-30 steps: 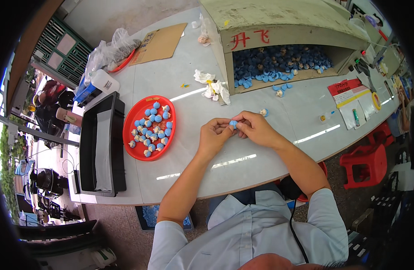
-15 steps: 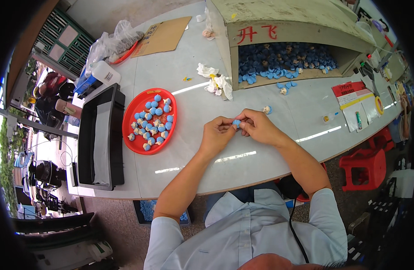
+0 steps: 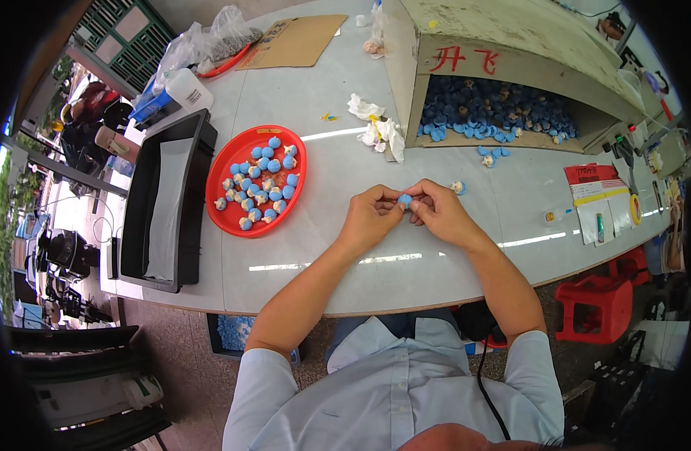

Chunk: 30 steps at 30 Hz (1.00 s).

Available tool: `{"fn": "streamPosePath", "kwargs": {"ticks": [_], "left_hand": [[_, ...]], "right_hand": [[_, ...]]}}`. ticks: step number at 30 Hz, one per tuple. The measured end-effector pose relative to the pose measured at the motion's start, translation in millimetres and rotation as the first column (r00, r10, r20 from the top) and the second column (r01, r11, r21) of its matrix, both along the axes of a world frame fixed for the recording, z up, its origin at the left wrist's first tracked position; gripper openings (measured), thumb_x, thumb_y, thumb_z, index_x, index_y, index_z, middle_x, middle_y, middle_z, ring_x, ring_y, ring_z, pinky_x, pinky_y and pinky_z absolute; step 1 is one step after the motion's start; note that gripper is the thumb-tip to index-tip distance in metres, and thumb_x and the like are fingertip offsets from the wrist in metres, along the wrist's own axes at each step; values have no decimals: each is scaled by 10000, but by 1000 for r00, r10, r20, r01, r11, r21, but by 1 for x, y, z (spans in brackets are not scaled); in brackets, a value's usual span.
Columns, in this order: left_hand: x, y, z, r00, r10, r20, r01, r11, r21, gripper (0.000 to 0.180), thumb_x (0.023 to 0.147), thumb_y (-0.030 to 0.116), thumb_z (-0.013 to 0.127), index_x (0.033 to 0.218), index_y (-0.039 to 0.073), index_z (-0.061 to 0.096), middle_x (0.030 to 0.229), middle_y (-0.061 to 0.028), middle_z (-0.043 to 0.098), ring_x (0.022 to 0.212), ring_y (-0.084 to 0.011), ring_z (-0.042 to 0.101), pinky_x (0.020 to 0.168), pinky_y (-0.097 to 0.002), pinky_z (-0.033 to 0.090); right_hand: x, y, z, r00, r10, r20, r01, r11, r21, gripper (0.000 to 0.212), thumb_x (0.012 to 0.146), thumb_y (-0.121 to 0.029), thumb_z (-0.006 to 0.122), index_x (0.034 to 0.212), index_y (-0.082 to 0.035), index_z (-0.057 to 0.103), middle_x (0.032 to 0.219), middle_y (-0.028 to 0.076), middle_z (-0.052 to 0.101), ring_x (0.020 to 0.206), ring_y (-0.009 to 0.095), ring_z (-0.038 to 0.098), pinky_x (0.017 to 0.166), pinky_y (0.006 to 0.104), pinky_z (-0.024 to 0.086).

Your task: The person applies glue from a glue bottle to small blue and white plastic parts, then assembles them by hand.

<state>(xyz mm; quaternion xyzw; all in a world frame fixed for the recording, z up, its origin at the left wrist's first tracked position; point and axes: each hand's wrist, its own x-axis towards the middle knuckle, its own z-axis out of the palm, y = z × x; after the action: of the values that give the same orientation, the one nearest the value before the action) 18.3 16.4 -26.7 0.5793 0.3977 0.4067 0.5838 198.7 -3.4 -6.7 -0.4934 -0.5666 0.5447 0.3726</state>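
Over the grey tabletop, a small round blue ribbed piece point(image 3: 405, 201) is pinched between the fingertips of both my hands. My left hand point(image 3: 371, 218) grips it from the left, thumb and forefinger together. From the right, my right hand point(image 3: 441, 216) closes on it too, its other fingers curled beneath. Just beyond the right hand lies a loose blue-and-cream ball point(image 3: 458, 188). To the left, a round red tray point(image 3: 238, 145) carries many similar blue balls with cream-coloured ends.
A long black bin point(image 3: 190, 233) stands left of the tray. At the back right, an open-fronted box point(image 3: 413, 109) holds a heap of blue pieces point(image 3: 499, 105). Crumpled tissue point(image 3: 383, 135), cardboard point(image 3: 294, 41) and a red-and-white packet point(image 3: 592, 184) lie on the table. Red stools point(image 3: 597, 304) stand at right.
The view has shifted a little, so the table's contents sit differently in the picture. Both hands still pinch the blue piece, which now shows slightly more between the fingertips.
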Motion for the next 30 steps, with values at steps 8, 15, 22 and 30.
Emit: {"fn": "streamPosePath", "kwargs": {"ticks": [8, 15, 22, 30], "left_hand": [[0, 3, 1, 999, -39, 15, 40, 997, -67, 201, 907, 5, 615, 1082, -87, 578, 1064, -146, 656, 925, -161, 674, 848, -282, 564], [-5, 9, 1, 997, -64, 50, 70, 992, -109, 205, 902, 21, 638, 1069, -84, 582, 1048, -143, 658, 928, -160, 674, 840, -275, 563], [-8, 13, -2, 995, -75, 65, 83, 986, -144, 225, 895, 45, 671, 1063, -81, 591, 1030, -139, 669, 918, -157, 678, 825, -260, 558], [-7, 8, 7, 991, -117, 61, 125, 980, -156, 199, 882, 24, 682, 1031, -89, 613, 1013, -151, 684, 917, -163, 682, 794, -243, 553]], "right_hand": [[1, 2, -1, 1000, 5, 15, -6, 999, 38, 154, 942, -24, 552, 1091, 11, 574, 904, 66, 657, 711, 96, 597, 646, 245, 500], [5, 5, 0, 999, 22, -41, -23, 1000, -21, 193, 959, -68, 540, 1133, 8, 572, 908, 64, 652, 722, 96, 591, 655, 245, 509], [7, 6, 0, 998, 11, -67, -15, 998, -59, 203, 955, -79, 550, 1138, 4, 582, 867, 48, 646, 715, 80, 585, 652, 240, 522], [14, 6, 9, 999, 45, -27, -48, 994, -101, 142, 940, -49, 561, 1058, 10, 615, 821, 41, 640, 668, 74, 590, 588, 227, 493]]}}
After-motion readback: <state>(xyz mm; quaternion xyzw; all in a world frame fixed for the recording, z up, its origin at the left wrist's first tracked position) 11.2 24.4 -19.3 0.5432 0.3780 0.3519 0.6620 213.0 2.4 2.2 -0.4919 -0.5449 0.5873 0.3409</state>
